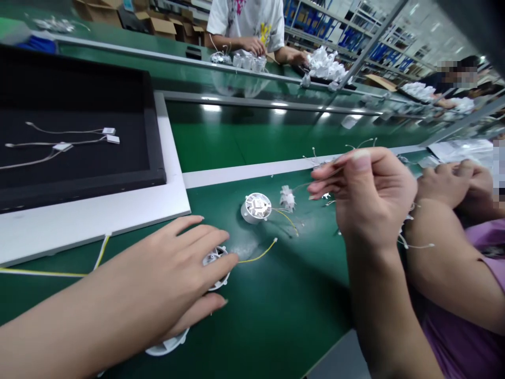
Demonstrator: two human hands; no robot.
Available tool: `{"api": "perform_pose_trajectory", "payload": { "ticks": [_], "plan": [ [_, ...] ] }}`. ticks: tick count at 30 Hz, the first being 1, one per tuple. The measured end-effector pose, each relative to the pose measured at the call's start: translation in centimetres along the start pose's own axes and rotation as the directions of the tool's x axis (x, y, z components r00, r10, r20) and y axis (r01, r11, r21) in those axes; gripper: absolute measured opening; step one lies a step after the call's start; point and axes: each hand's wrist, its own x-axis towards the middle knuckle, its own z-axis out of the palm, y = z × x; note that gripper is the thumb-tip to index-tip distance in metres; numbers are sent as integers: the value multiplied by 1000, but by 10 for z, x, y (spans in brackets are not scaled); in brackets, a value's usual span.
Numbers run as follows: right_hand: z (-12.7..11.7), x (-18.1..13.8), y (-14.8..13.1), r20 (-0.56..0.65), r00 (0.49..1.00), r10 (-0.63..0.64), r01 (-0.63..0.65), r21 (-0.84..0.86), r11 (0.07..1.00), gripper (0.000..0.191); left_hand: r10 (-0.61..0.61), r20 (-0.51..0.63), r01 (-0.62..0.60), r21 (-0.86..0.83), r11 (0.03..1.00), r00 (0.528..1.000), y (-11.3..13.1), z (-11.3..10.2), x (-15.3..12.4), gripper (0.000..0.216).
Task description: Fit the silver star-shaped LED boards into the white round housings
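Note:
My left hand point(185, 268) reaches over a small white round fan point(216, 269), its fingers stretched and spread; whether it touches the fan I cannot tell. A yellow and white wire runs from that fan to the right. My right hand point(366, 195) is raised, thumb and fingers pinched on a thin wire. At the wire's left end is a small white bladed part point(288, 199), close to the bench. Between the hands stands another white round fan point(256, 207) with its wires on the green surface. Under my left wrist, a further white round part point(168, 345) is partly hidden.
A black tray point(158, 158) on a white board point(173, 197) holds several small white pieces with wires. A co-worker's arm point(442, 237) is close on the right. Across the green conveyor point(221, 131), another person handles white parts near a white heap point(325, 66).

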Motion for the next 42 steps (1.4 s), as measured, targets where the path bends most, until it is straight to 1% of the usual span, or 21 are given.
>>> {"api": "perform_pose_trajectory", "payload": {
  "ticks": [4,6,8,10,12,13,15,18,19,20,22,24,25,27,30,33,36,38,40,41,42],
  "plan": [
    [16,-14,-12,143,984,104,-134,214,968,22,-165,-119,159,-56,986,979,5,-13,6,46],
    [23,-22,-20,266,953,147,-223,281,934,23,-282,-134,256,-178,950,950,8,-20,8,58],
    [28,-29,-28,399,902,162,-307,332,892,22,-397,-103,342,-343,875,912,10,-26,9,69],
    [30,-31,-34,499,852,160,-374,365,853,20,-474,-25,394,-520,758,880,10,-30,10,65],
    [29,-29,-35,543,823,168,-413,369,833,18,-486,55,402,-648,647,872,8,-33,10,45],
    [29,-27,-34,541,823,175,-412,355,839,18,-485,66,397,-675,622,872,6,-34,10,32],
    [28,-24,-28,458,867,197,-353,287,890,24,-492,15,386,-642,662,870,1,-35,11,19],
    [28,-24,-18,202,971,126,-153,124,980,33,-430,-165,342,-388,856,888,-2,-35,10,23],
    [29,-25,-16,170,981,93,-106,71,992,33,-379,-211,315,-281,907,901,-1,-35,10,24],
    [29,-27,-16,200,976,82,-89,24,996,31,-325,-244,286,-184,940,913,0,-35,10,23],
    [31,-31,-19,391,913,114,-105,-43,994,20,-234,-267,228,-55,972,935,5,-35,11,21],
    [34,-34,-26,581,797,167,-141,-89,986,9,-189,-255,193,-9,981,948,10,-36,12,24],
    [36,-35,-29,639,748,180,-147,-105,984,10,-175,-243,179,-3,984,954,12,-37,13,28],
    [38,-35,-32,696,699,166,-116,-119,986,10,-164,-229,167,-5,986,960,14,-37,14,31],
    [39,-34,-28,697,716,29,50,-93,994,9,-206,-232,204,-32,978,951,14,-35,13,28],
    [39,-36,-21,678,720,-147,280,-90,956,14,-293,-195,275,-116,954,936,13,-34,11,39],
    [40,-39,-20,688,697,-201,393,-132,910,14,-319,-167,303,-115,946,933,13,-34,10,53],
    [41,-40,-23,681,718,-142,321,-143,936,11,-309,-173,301,-72,951,935,14,-34,11,54],
    [42,-39,-27,681,731,51,99,-180,979,12,-297,-166,295,-41,955,940,14,-34,13,48],
    [42,-38,-30,682,709,177,-50,-202,978,16,-296,-153,294,-35,955,943,14,-33,13,43],
    [43,-37,-32,687,664,295,-201,-217,955,20,-300,-131,297,-40,954,945,14,-33,14,39]
  ]
}}
